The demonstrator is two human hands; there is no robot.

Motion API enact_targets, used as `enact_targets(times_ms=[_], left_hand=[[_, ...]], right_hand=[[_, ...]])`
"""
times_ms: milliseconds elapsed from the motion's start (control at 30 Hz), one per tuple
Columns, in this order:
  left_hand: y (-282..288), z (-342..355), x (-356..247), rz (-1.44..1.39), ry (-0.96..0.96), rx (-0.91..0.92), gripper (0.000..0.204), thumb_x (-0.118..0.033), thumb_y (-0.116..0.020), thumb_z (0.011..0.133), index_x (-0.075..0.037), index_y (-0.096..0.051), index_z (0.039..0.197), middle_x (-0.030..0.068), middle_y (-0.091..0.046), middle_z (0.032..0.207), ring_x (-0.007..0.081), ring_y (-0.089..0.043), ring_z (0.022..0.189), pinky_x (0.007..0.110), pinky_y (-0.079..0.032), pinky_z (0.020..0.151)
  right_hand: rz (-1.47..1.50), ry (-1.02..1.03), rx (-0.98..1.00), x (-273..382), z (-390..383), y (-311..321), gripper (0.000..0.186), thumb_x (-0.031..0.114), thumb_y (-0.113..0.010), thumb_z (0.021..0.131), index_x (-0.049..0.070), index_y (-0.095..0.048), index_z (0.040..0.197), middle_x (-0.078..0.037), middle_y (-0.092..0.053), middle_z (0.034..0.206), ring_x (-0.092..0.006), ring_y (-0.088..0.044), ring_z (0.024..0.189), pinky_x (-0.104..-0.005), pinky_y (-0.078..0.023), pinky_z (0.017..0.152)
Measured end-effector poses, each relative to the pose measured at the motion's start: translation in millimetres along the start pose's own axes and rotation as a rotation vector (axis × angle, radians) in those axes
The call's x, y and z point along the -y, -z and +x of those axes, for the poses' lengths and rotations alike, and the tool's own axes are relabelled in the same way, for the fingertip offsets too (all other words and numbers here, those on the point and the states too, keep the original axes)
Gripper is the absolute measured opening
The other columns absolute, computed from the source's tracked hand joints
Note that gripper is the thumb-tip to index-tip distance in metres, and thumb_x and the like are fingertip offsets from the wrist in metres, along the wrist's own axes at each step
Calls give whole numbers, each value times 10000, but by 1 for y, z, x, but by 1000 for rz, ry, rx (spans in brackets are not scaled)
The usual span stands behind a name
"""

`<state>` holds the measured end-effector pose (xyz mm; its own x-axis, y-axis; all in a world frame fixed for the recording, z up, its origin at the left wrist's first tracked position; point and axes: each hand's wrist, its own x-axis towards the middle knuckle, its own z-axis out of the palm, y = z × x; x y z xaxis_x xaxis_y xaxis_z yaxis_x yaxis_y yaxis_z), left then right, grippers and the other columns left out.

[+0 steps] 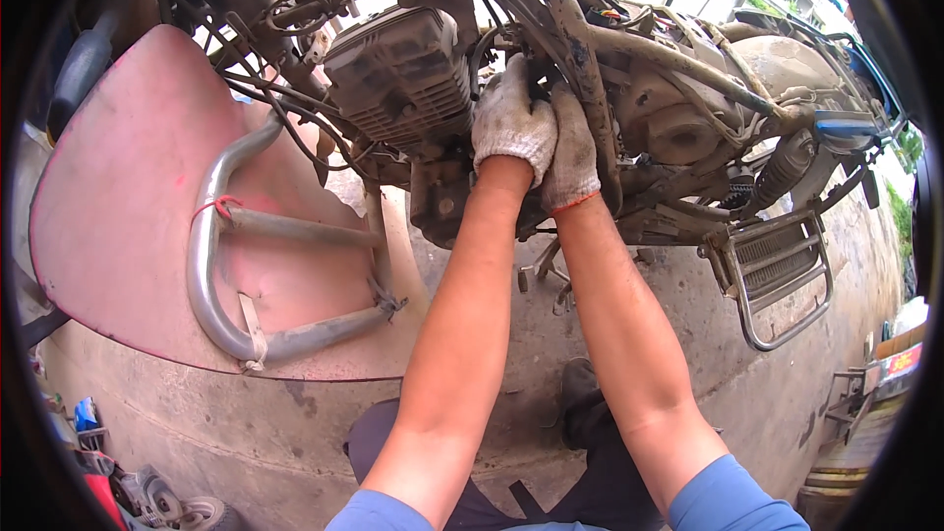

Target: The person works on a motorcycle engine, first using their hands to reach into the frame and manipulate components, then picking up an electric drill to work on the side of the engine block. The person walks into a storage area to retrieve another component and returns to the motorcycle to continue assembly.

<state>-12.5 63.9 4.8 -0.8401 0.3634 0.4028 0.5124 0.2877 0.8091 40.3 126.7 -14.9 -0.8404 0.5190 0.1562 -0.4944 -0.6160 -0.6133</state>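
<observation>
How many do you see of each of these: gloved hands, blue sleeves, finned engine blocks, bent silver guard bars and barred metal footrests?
Gloved hands (left hand, right hand): 2
Blue sleeves: 2
Finned engine block: 1
Bent silver guard bar: 1
Barred metal footrest: 1
Total: 7

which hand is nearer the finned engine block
Left. The left hand is just right of the finned engine block; whether they touch is unclear. The right hand is farther right, beyond the left one.
</observation>
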Motion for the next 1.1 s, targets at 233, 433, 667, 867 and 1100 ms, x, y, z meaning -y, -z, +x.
enact_targets(times_ms=[233, 433, 667, 867, 1100], left_hand=[[-2, -6, 10, 57, -44, -43, 521, -225, -580, 886, -142, -528, 1398, 201, -657, 1257, 407, -606, 1179, 492, -486, 996], [17, -10, 27, -164, -50, 46, 413, -273, -566, 912, -148, -613, 1304, 207, -678, 1214, 395, -620, 1170, 463, -488, 998], [88, -39, -3, 210, -100, 253, 468, -247, -535, 922, -47, -612, 1338, 203, -613, 1359, 338, -567, 1292, 387, -432, 1098], [125, -69, -19, 428, -130, 300, 424, -206, -547, 929, -21, -632, 1301, 199, -642, 1309, 330, -595, 1247, 394, -447, 1081], [146, -102, -63, 535, -361, 322, 187, -151, -580, 921, -43, -697, 1019, 154, -690, 1110, 349, -644, 1069, 420, -513, 954]], right_hand=[[-555, 219, -199, 0, -12, -3, 435, 294, -551, 954, -69, -640, 1177, -159, -654, 1197, -232, -597, 1084, -360, -468, 960], [-715, 393, -270, -6, -28, -37, 329, 204, -556, 920, -36, -659, 1119, -137, -681, 1088, -259, -618, 986, -376, -488, 906], [169, -191, -295, -10, -29, -70, 106, 175, -575, 844, 76, -604, 817, -78, -597, 828, -253, -578, 798, -378, -504, 774], [142, -88, -120, -36, -29, -55, 198, 186, -591, 860, 25, -664, 951, -86, -652, 914, -229, -603, 813, -345, -509, 794], [473, -67, -147, -28, -25, -52, 235, 205, -593, 887, 115, -610, 1104, -56, -656, 1038, -231, -616, 1003, -406, -493, 906]])
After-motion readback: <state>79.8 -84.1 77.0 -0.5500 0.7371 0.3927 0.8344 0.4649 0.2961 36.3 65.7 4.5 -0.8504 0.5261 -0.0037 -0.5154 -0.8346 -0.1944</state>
